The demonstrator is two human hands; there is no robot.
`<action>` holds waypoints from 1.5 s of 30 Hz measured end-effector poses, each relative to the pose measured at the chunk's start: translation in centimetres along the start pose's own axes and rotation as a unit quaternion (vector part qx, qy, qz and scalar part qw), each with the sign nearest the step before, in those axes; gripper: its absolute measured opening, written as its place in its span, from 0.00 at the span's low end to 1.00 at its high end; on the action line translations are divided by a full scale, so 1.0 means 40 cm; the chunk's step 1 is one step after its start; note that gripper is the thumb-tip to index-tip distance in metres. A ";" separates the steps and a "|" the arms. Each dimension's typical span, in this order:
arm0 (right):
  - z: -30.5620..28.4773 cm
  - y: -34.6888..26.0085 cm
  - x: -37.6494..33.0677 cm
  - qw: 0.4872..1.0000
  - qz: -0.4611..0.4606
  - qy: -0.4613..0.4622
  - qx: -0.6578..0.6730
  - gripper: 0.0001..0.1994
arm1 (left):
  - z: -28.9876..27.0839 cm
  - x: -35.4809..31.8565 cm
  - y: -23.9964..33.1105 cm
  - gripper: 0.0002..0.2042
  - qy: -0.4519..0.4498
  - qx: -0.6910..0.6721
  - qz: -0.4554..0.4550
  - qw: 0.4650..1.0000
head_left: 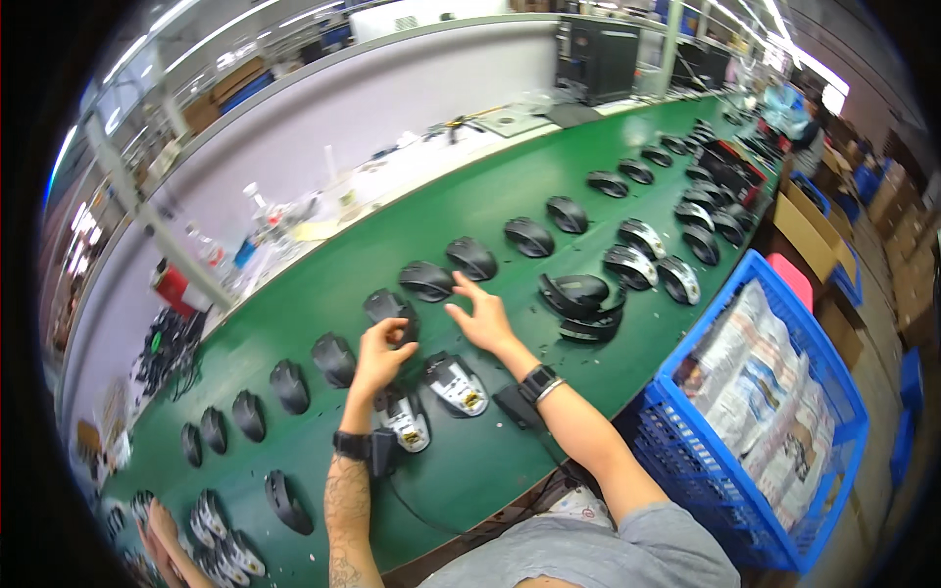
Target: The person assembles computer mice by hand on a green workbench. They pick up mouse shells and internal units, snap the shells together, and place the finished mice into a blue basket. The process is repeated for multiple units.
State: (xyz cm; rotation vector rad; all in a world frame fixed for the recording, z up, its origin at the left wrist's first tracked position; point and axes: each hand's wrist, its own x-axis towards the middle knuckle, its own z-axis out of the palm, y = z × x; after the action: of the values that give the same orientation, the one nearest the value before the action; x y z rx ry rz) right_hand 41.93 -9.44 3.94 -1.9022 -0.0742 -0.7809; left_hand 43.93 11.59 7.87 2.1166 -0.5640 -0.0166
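Note:
My left hand point(380, 355) is at the near edge of a black computer mouse point(388, 306). Its thumb and forefinger are curved with a gap between them, and I see nothing held there. My right hand point(480, 318) has its fingers apart, with the fingertips beside or touching the right end of another black mouse point(426, 280). Below my hands, two mice lie with white and yellow insides showing: one opened mouse point(456, 384) between my forearms, another opened mouse point(404, 419) by my left wrist. A black band with a box point(380, 453) is on my left wrist.
A row of black mice runs along the green table point(323, 269). A stack of curved black shells point(580, 306) lies to the right, near several opened mice point(632, 265). A blue crate point(686, 412) stands at my right. Another person's hands point(162, 534) are at lower left.

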 end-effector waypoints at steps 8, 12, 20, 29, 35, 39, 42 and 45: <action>0.019 -0.062 -0.011 0.858 0.319 -0.147 0.375 0.25 | 0.015 -0.028 0.176 0.11 0.096 -0.090 0.155 0.979; 0.014 -0.074 -0.014 0.758 0.307 -0.145 0.557 0.23 | 0.029 -0.038 0.176 0.11 0.040 -0.043 0.191 0.980; -0.028 -0.164 -0.002 0.966 0.076 -0.082 0.234 0.29 | 0.010 -0.026 0.136 0.09 0.047 -0.280 0.082 0.955; -0.026 -0.211 -0.019 0.986 -0.033 -0.077 0.144 0.25 | 0.018 -0.035 0.172 0.19 0.128 -0.058 0.086 0.986; -0.016 -0.221 -0.025 0.991 -0.070 -0.036 0.108 0.26 | 0.017 -0.017 0.086 0.15 0.075 -0.213 0.051 0.973; -0.043 -0.169 -0.004 0.988 -0.154 0.024 -0.006 0.22 | -0.014 -0.038 0.104 0.27 -0.213 0.132 0.077 0.965; -0.047 -0.155 0.000 0.991 -0.130 0.022 -0.006 0.18 | -0.009 -0.069 0.114 0.45 -0.325 0.176 0.050 0.928; -0.040 -0.155 -0.004 0.993 -0.120 0.004 -0.003 0.18 | -0.004 -0.066 0.118 0.45 -0.273 0.243 0.074 0.928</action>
State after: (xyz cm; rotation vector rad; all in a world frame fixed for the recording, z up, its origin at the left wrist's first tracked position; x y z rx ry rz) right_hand 38.64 -7.85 9.19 -1.9169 -0.2996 -0.9510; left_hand 39.76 10.53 11.16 2.5500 -1.1527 -0.4330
